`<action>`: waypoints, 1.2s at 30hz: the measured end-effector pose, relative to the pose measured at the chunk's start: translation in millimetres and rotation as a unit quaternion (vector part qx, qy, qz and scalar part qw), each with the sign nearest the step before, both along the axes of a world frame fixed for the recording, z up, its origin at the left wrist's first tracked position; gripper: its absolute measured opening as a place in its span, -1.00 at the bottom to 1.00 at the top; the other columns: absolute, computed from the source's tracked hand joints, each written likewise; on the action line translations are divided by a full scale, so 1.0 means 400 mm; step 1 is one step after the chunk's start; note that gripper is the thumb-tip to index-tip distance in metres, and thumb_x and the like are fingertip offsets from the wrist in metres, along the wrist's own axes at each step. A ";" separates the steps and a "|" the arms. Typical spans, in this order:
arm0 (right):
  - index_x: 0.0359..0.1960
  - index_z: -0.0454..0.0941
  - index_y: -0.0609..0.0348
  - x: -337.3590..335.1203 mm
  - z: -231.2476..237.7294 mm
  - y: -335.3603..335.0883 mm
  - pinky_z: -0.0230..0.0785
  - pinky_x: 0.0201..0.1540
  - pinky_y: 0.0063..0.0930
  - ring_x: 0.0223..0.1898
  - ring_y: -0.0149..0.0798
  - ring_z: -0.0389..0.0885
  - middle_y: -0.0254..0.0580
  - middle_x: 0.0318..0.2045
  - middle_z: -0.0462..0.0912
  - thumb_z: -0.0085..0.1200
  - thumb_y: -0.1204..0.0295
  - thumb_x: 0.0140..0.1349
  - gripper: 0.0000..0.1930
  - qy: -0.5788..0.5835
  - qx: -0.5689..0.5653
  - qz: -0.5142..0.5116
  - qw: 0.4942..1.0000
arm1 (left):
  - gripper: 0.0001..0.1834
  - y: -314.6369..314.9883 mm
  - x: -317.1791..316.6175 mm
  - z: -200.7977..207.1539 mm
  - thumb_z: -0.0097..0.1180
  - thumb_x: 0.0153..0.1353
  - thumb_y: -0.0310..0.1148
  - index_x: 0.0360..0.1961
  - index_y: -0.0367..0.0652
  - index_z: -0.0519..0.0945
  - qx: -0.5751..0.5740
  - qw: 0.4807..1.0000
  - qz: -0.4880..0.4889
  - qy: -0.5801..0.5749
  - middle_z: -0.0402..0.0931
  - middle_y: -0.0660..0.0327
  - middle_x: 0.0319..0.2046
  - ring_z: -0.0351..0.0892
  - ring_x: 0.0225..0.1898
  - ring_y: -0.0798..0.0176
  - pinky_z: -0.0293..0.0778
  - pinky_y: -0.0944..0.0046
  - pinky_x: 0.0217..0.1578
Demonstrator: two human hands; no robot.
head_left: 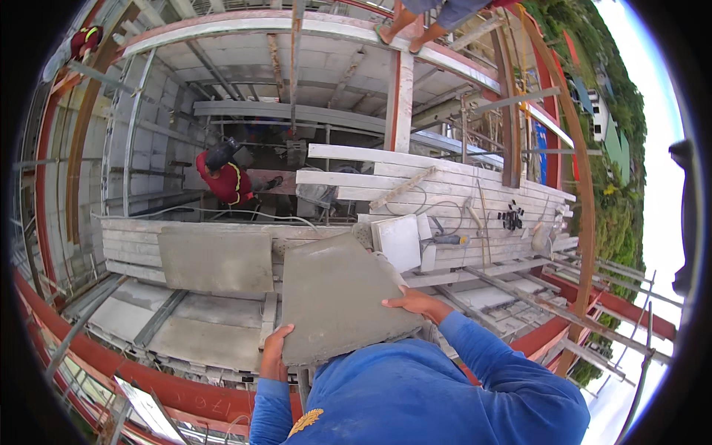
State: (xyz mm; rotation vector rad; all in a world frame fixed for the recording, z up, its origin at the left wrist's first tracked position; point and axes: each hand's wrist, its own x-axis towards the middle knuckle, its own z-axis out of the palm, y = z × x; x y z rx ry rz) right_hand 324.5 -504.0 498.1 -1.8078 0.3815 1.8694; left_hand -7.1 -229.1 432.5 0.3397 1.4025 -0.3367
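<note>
A broad grey concrete slab (341, 297) with a smooth, mortar-like face is held in front of my chest, tilted. My left hand (275, 351) grips its lower left edge, thumb on the face and fingers out of sight behind. On the right edge, my right hand (417, 302) clasps it the same way, thumb lying over the face. A similar grey slab (215, 261) lies flat on the planks to the left. Just beyond the held slab are white blocks (399, 243), next to a power tool (450, 239) with a grey body and a cable.
White-smeared planks (504, 204) form a platform over an open drop. A person in a red shirt (226, 178) is lower down inside the framing. Bare feet in sandals (400, 35) stand on a beam at the top. Red steel beams (170, 393) and scaffold tubes surround me.
</note>
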 end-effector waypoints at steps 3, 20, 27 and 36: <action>0.61 0.02 0.56 -0.039 -0.016 -0.045 0.30 0.48 -0.22 0.45 0.06 0.47 0.32 0.46 0.42 0.48 -0.04 0.25 0.19 0.015 0.026 -0.015 0.999 | -0.45 0.031 -0.016 -0.008 0.35 0.29 -0.29 0.25 -0.33 0.61 0.024 0.998 -0.056 -0.014 0.75 0.01 0.05 0.79 0.00 -0.02 0.71 -0.01 0.05; 0.50 0.24 0.65 -0.195 -0.098 -0.428 0.36 0.41 -0.25 0.37 0.04 0.54 0.28 0.37 0.53 0.53 -0.08 0.18 0.14 0.025 0.132 -0.299 0.945 | -0.54 -0.066 0.406 0.184 0.38 0.25 -0.24 0.11 -0.28 0.69 0.132 0.939 -0.318 0.015 0.77 -0.01 -0.02 0.80 -0.04 -0.06 0.70 -0.02 -0.04; 0.61 0.12 0.42 -0.416 -0.234 -0.659 0.41 0.39 -0.24 0.36 -0.03 0.57 0.20 0.42 0.50 0.47 0.01 0.27 0.09 -0.068 0.070 -0.512 0.853 | -0.56 -0.311 0.754 0.068 0.40 0.26 -0.24 0.09 -0.27 0.72 0.068 0.854 -0.515 -0.036 0.79 0.04 -0.06 0.81 -0.08 0.00 0.70 0.03 -0.04; 0.64 0.01 0.48 -0.330 -0.087 -0.898 0.47 0.35 -0.22 0.35 -0.01 0.60 0.25 0.46 0.43 0.46 0.02 0.28 0.15 -0.058 0.028 -0.627 0.776 | -0.55 -0.663 1.007 -0.072 0.39 0.28 -0.24 0.11 -0.29 0.72 -0.032 0.789 -0.606 -0.101 0.78 0.04 -0.03 0.80 -0.07 0.02 0.69 0.02 -0.02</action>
